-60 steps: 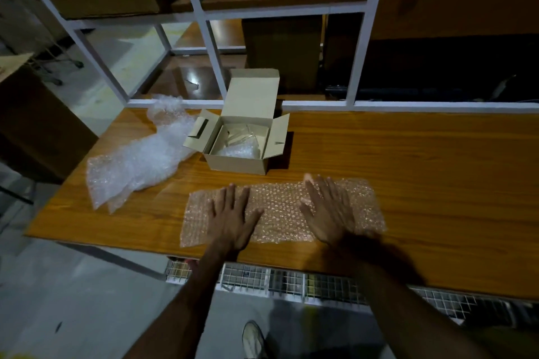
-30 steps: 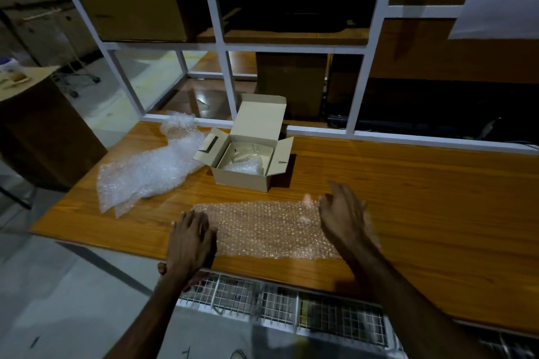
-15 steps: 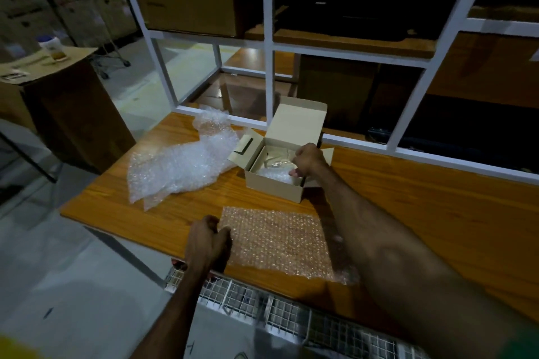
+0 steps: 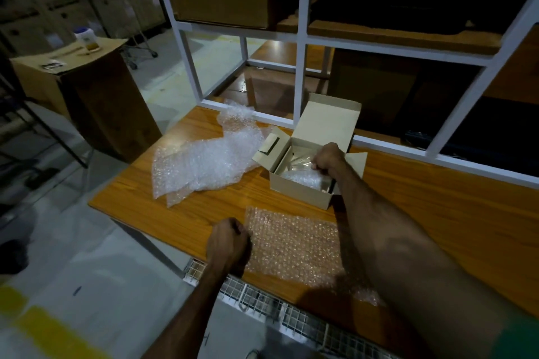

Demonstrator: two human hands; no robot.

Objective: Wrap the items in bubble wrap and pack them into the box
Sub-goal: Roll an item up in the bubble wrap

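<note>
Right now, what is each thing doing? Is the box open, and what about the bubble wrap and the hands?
Box: open, lid flap up, clear wrapped stuff inside.
Flat bubble wrap: spread on the table, at its near edge.
Crumpled bubble wrap: lying loose, left of the box.
Right hand: curled, reaching into the box; grip unclear.
Left hand: curled at the flat sheet's left edge.

The scene was dim, with dark shelving behind and the brightest light falling on the pale floor (image 4: 96,242) at left. The right forearm cast a soft shadow across the tabletop (image 4: 437,213). Straight frame bars bowed toward the edges, and the near corners were blurred.
</note>
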